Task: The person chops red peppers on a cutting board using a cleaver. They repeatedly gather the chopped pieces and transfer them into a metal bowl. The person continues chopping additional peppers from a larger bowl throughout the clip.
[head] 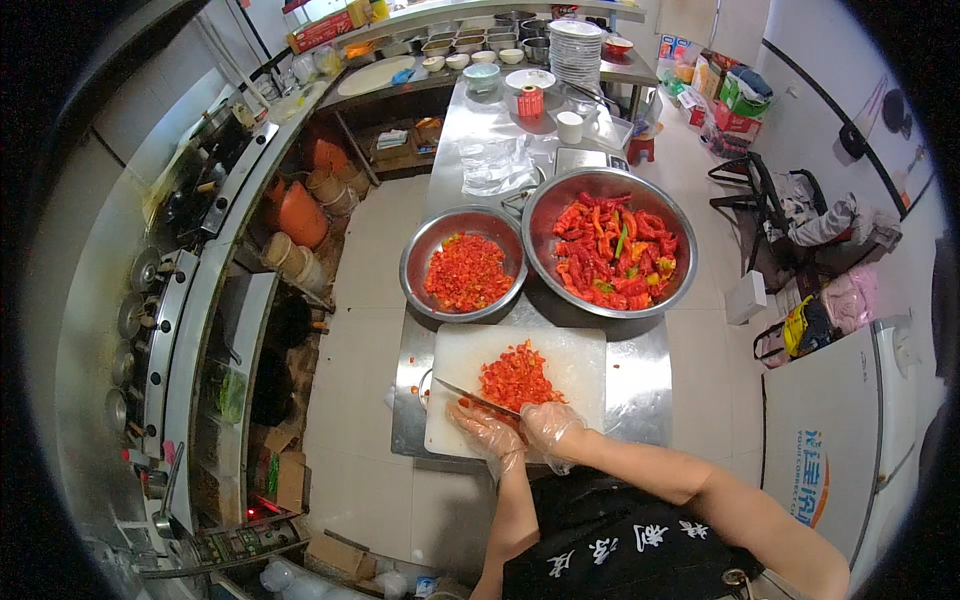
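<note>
A white cutting board lies on the steel table, with a heap of chopped red peppers on it. My right hand, in a clear plastic glove, grips the handle of a kitchen knife, whose blade points left along the near side of the heap. My left hand, gloved the same way, lies beside the near side of the blade; what is under its fingers is hidden. Beyond the board, a smaller steel bowl holds chopped red peppers, and a larger steel bowl at its right holds whole or large-cut red peppers.
Behind the bowls on the steel table are crumpled clear plastic, a scale, a white cup and stacked plates. A gas stove runs along the left. A white chest freezer stands at the right.
</note>
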A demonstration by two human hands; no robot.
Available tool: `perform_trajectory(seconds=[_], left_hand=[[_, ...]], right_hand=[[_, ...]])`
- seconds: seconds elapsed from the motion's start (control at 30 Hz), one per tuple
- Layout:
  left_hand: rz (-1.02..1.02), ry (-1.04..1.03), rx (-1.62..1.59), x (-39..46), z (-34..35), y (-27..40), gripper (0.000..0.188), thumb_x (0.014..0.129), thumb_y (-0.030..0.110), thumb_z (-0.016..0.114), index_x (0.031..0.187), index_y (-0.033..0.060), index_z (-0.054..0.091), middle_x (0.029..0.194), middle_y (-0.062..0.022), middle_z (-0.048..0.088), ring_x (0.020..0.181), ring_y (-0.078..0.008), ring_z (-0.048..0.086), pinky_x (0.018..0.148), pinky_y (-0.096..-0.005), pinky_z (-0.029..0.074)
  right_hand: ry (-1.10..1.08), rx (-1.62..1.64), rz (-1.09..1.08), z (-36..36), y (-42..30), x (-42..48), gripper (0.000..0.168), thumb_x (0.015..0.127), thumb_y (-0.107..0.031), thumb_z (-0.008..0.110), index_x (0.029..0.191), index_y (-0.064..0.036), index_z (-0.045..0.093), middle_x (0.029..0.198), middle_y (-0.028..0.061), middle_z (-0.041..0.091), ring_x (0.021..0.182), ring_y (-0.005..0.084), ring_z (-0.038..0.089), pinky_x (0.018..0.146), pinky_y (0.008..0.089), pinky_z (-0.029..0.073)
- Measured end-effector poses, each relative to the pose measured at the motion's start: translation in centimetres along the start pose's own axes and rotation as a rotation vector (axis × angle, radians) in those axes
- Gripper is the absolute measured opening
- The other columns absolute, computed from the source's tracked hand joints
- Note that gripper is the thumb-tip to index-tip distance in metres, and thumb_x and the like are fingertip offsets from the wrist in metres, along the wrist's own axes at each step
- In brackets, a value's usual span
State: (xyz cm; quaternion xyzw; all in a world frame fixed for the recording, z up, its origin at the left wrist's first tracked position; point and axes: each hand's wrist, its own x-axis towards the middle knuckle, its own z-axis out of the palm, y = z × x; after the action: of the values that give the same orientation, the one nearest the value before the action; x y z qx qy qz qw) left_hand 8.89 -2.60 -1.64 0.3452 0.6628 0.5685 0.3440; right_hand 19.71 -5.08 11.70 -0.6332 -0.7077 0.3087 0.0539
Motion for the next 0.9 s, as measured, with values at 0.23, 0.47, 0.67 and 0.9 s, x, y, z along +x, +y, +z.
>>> perform_trajectory(seconds=[0.23, 0.47, 0.67, 0.9], left_hand=[[-0.070, 0.005, -0.401, -0.6, 0.4, 2.7, 0.055, 0.101, 0.015, 0.035, 0.150, 0.0094, 0.010, 0.152, -0.0179, 0.017, 0.135, -0.0318, 0.033, 0.109, -0.0457, 0.035], [0.043, 0.110, -0.004, 0.2, 0.3, 0.3, 0.054, 0.102, 0.016, 0.032, 0.150, 0.0069, 0.010, 0.150, -0.0193, 0.022, 0.134, -0.0330, 0.034, 0.108, -0.0428, 0.035], [-0.036, 0.055, -0.095, 0.2, 0.5, -0.1, 0.052, 0.100, 0.016, 0.037, 0.147, 0.0045, 0.018, 0.148, -0.0204, 0.026, 0.135, -0.0318, 0.033, 0.111, -0.0417, 0.031], [0.322, 0.114, 0.529, 2.4, -0.3, 0.7, 0.046, 0.094, 0.007, 0.045, 0.138, 0.0009, 0.032, 0.138, -0.0256, 0.038, 0.127, -0.0377, 0.040, 0.105, -0.0451, 0.037]], right_hand=[[-0.069, -0.067, -0.039, 0.5, 0.6, 1.4, 0.029, 0.078, -0.023, 0.065, 0.094, 0.001, 0.059, 0.085, 0.0245, 0.067, 0.085, 0.0383, 0.067, 0.076, 0.0453, 0.053], [-0.180, -0.065, 0.025, -0.2, -0.2, 0.6, 0.026, 0.080, -0.019, 0.062, 0.097, 0.002, 0.060, 0.094, 0.0248, 0.067, 0.092, 0.0365, 0.066, 0.079, 0.0446, 0.053], [-0.159, -0.088, -0.009, 0.9, 2.7, 1.5, 0.022, 0.084, -0.016, 0.054, 0.096, 0.001, 0.062, 0.093, 0.0243, 0.067, 0.090, 0.0382, 0.066, 0.079, 0.0459, 0.052], [0.122, 0.209, 0.004, -0.4, 5.8, -0.5, 0.029, 0.092, -0.027, 0.052, 0.095, 0.001, 0.059, 0.078, 0.0278, 0.063, 0.078, 0.0461, 0.062, 0.070, 0.0513, 0.050]])
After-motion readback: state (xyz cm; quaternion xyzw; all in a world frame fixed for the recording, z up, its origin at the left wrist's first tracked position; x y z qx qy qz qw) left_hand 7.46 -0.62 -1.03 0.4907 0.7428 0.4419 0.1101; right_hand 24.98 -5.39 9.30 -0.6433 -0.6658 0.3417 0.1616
